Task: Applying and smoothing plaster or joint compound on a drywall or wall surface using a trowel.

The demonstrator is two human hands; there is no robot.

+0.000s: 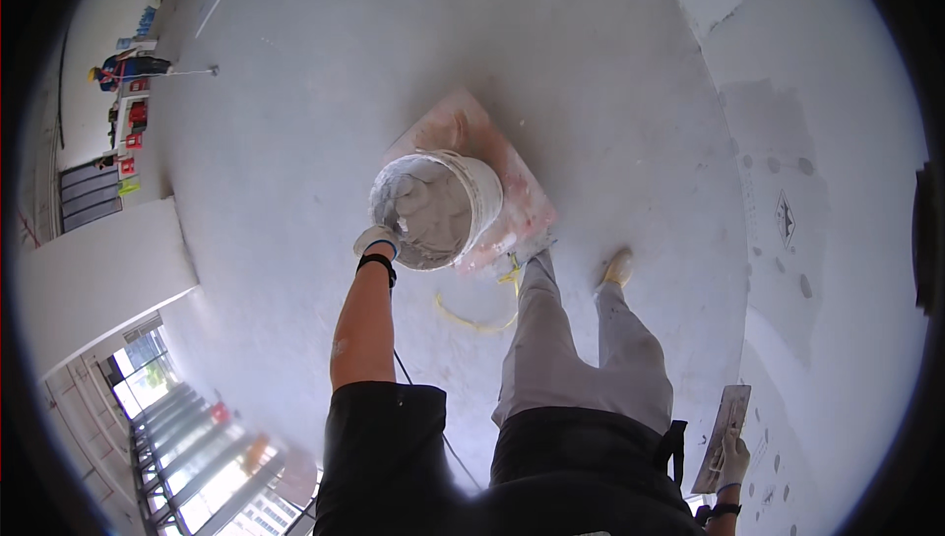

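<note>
My left hand (377,239), in a white glove, is closed on the near left rim of a white bucket (484,203). Thick grey plaster (433,206) fills much of the bucket, and some is smeared on its inner wall. Under the bucket is a stained, reddish-pink board (522,191) on the floor. Down at the lower right, my gloved right hand (731,459) is wrapped round a flat rectangular trowel (725,423). The trowel is beside the wall, well apart from the bucket; its handle is mostly hidden by my fingers.
A yellow strap (472,324) lies by the board, near my feet. Along my right runs a white wall (837,221) with grey patches. A low white partition (108,260) stands at left. Far off, another person (123,68) holds a long pole near several red items.
</note>
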